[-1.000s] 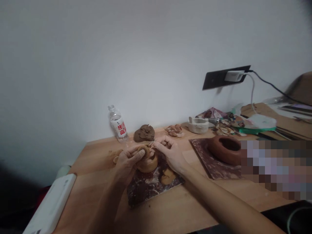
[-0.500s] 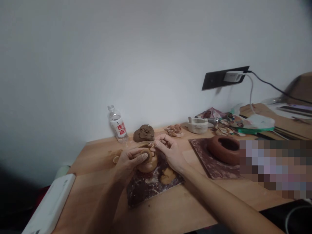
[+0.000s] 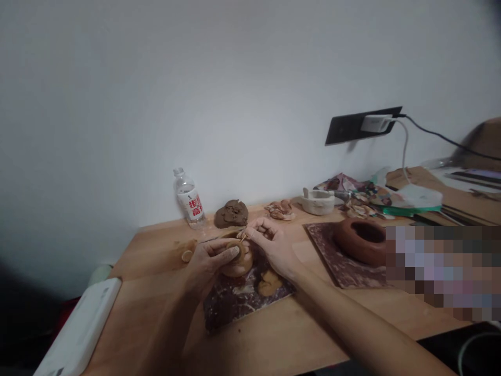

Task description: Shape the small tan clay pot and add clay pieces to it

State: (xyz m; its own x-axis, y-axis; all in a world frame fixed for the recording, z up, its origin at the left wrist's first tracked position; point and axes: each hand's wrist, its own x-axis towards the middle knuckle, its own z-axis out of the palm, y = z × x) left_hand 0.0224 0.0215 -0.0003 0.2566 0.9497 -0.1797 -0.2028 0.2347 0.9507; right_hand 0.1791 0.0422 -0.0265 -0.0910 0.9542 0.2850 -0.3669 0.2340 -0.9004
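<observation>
Above the board (image 3: 225,308), the left hand (image 3: 209,257) pinches a clay disc (image 3: 242,250) — seemingly steadying it beside the stick (image 3: 243,238) the right hand (image 3: 273,243) pinches.

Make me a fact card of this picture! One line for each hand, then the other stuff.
Left hand: holding a small round piece
Right hand: pinching what looks like a thin stick
Below hands: tan pot on a dark board
Same board: tan lump
By wall: bottle, brown lump
</observation>
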